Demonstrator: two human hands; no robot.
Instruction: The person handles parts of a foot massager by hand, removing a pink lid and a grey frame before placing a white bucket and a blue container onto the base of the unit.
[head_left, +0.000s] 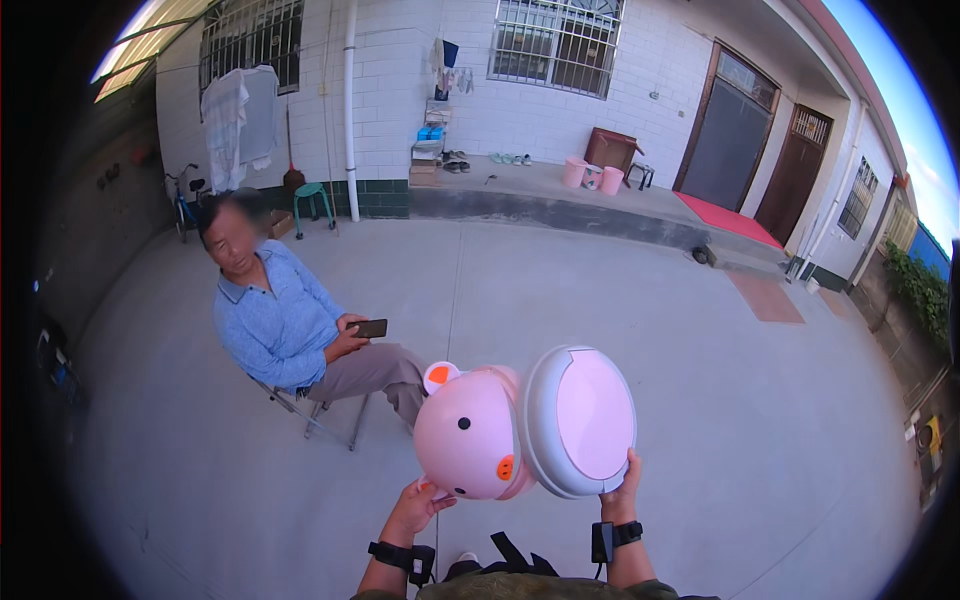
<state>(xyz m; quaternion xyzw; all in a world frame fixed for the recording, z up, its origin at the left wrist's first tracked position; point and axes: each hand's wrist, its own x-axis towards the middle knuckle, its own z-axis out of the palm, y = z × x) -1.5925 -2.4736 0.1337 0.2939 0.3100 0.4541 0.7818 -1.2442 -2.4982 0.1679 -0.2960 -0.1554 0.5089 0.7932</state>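
Observation:
In front of me, lying on its side in the air, is a pink pig-shaped plastic object (450, 425) with black eyes, an orange snout and round ears. Its right end meets a round grey-rimmed piece (540, 420) with a flat pink panel; whether the two are joined I cannot tell. My left hand (415, 508) pinches the pig's lower ear. Closed on the lower right edge of the grey rim is my right hand (624, 482). Both wrists wear black straps with small devices.
A person in a blue shirt (270, 320) sits on a folding chair (330, 410) just left, holding a phone (368, 328). Behind runs a raised concrete step (560, 213) with pink buckets (575, 172) and shoes. A green stool (313, 205) stands by the wall.

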